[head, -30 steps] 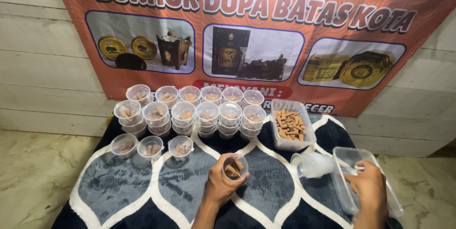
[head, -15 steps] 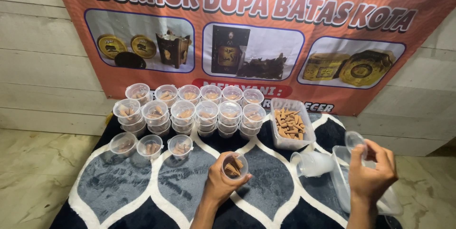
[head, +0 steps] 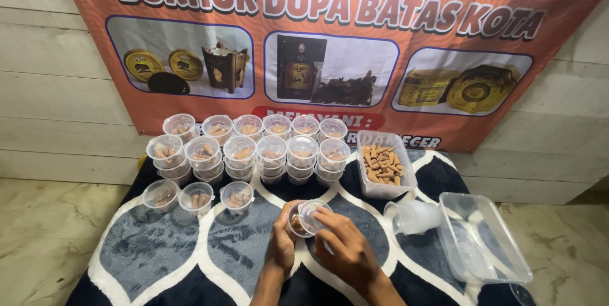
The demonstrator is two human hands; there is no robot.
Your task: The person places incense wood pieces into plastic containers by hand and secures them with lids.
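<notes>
My left hand (head: 281,246) grips a small clear plastic cup (head: 296,223) with brown pieces inside, low over the patterned rug. My right hand (head: 342,246) presses a round clear lid (head: 313,216) against the cup's top, tilted over its rim. Both hands meet at the middle of the rug, just in front of the rows of filled cups.
Several lidded cups (head: 254,144) stand stacked in rows at the back, three more cups (head: 196,196) in front left. A clear tub of brown cones (head: 383,165) sits to the right, beside a stack of cups lying down (head: 413,216) and a clear lid tray (head: 481,237). An orange banner (head: 330,39) hangs behind.
My right hand left the clear tray on the right, carried a lid across to the left, and now sets it on the cup held by my left hand.
</notes>
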